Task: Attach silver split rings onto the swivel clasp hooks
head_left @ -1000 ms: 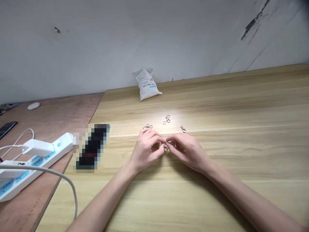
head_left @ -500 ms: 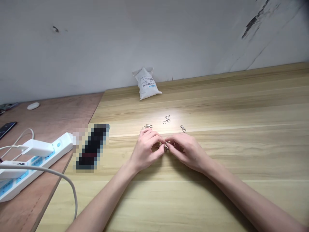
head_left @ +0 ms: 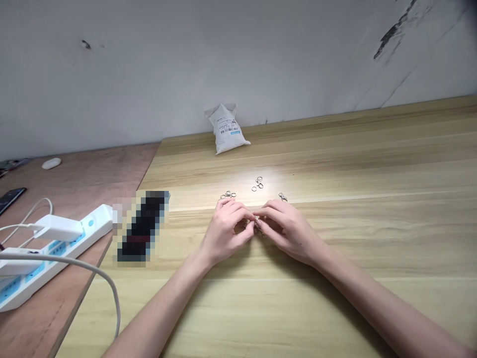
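My left hand (head_left: 227, 229) and my right hand (head_left: 291, 229) meet over the wooden table, fingertips pinched together. Between them is a small silver metal piece, a key ring clasp (head_left: 256, 222), mostly covered by the fingers. More metal bits show under the fingertips, too small to tell apart. Beyond my left hand lies a clasp with rings (head_left: 229, 194). Another clasp with a ring (head_left: 260, 182) rests farther back, a loose ring (head_left: 254, 189) beside it. A single swivel clasp (head_left: 282, 196) sits just past my right hand, partly hidden by it.
A white plastic package (head_left: 228, 132) with a printed label stands near the wall. On the left are a blurred-out dark object (head_left: 143, 226), a white power strip (head_left: 95, 223) with chargers, and a grey cable (head_left: 108, 278). A phone (head_left: 11, 198) and white case (head_left: 51, 163) lie beyond.
My right hand has shifted slightly up, its index finger straighter, and now covers more of the clasp behind it. The left hand stays in place. The pinched metal piece has turned a little.
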Demonstrator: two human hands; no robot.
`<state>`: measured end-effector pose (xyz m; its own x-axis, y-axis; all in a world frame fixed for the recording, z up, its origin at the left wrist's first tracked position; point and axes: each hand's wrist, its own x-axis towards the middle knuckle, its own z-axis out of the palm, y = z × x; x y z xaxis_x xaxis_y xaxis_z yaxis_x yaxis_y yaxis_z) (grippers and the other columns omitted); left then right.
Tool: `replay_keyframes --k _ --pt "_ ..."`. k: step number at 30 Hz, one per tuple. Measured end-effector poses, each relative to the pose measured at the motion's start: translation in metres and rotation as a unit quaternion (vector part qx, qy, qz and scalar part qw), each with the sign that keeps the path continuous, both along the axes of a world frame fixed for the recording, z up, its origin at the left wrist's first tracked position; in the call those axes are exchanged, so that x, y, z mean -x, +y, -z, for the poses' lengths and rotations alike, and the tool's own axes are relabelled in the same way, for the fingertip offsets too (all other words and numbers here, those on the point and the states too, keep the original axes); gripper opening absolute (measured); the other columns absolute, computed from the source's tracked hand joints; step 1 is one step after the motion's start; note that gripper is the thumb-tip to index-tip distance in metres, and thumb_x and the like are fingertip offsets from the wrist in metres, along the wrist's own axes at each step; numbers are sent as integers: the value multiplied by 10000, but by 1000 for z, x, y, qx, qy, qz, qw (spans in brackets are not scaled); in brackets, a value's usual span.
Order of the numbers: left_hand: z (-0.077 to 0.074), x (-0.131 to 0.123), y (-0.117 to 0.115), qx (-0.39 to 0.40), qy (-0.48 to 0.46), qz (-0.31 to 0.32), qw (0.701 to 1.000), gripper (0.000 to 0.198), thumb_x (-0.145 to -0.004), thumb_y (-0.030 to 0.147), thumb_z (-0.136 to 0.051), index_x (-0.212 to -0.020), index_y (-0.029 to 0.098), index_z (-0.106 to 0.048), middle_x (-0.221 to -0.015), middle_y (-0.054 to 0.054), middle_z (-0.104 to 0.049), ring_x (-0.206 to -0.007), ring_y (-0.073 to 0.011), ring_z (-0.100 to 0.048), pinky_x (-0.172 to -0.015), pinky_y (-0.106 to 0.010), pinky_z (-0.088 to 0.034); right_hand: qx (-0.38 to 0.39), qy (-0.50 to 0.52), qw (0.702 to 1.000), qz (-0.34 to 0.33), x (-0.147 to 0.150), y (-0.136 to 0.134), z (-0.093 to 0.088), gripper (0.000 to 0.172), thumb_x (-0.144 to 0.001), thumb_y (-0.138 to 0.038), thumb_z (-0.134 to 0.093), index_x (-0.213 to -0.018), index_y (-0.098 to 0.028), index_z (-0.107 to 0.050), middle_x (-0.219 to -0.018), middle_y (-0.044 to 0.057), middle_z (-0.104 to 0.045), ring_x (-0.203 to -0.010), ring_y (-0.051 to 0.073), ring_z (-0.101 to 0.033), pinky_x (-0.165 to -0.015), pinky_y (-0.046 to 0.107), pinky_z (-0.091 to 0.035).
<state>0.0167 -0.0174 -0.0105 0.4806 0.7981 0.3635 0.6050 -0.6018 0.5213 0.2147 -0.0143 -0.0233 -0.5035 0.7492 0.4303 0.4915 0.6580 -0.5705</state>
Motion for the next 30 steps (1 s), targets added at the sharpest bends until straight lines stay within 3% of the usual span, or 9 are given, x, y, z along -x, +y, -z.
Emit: replay_keyframes --k 11,19,25,30 --pt "-1 -1 -1 5 0 1 1000 79 -878 173 -539 -833 206 -593 -785 11 -647 -782 -145 -571 -972 -376 -382 -1 -7 1000 -3 0 0 -1 236 -943 -176 -498 -1137 -198 -632 -935 76 -624 -851 197 -547 -763 359 -424" --pt "-1 -1 -1 -1 3 3 1000 89 -892 194 -536 -820 203 -589 -786 10 -644 -777 -141 -571 -977 -376 -379 -11 -1 1000 -4 -1 0 -1 107 -920 -167 -512 -934 -178 -618 -945 82 -612 -865 200 -549 -768 365 -418" --pt "-1 -1 -1 -1 3 4 1000 81 -878 170 -537 -835 210 -594 -808 7 -657 -800 -150 -581 -998 -391 -367 -1 -19 1000 -1 0 0 0 220 -940 -175 -496 -1126 -213 -607 -1024 87 -621 -940 217 -555 -814 388 -424" --pt "1 0 -1 -5 13 1 1000 82 -888 188 -537 -836 206 -598 -781 13 -641 -776 -143 -576 -1016 -391 -361 -5 -21 1000 6 -1 1 2 104 -930 -186 -506 -896 -195 -604 -1014 92 -612 -939 219 -547 -825 398 -417"
